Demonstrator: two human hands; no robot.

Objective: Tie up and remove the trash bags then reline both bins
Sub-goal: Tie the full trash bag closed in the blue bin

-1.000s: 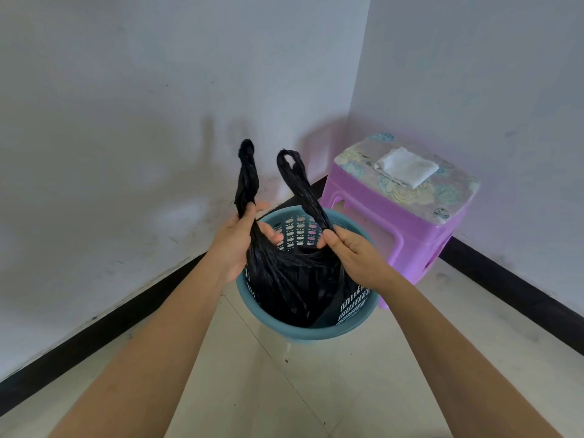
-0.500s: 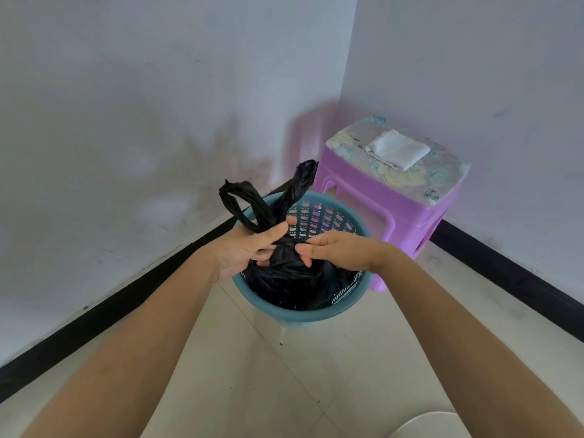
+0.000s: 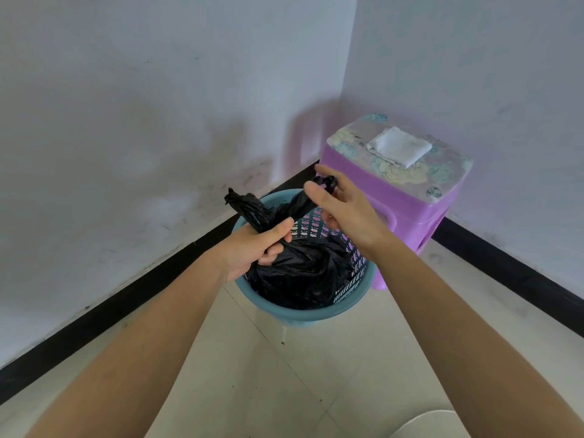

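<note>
Tying step in progress: trash bag (image 3: 303, 273) sitting inside the bin (image 3: 294, 314). Left hand (image 3: 256, 248) gripping one twisted handle over the bin, right hand (image 3: 344, 213) pinching the other. Next move, likely: crossing handles and pulling the knot snug.

The pale tiled floor (image 3: 284, 390) carries a purple stool (image 3: 404, 200) in the corner; a teal bin (image 3: 303, 317) stands just beside the stool, nearer the camera. A folded white cloth (image 3: 399, 147) lies on the stool's top; a white rounded object (image 3: 433, 426) shows well apart from the stool.
</note>
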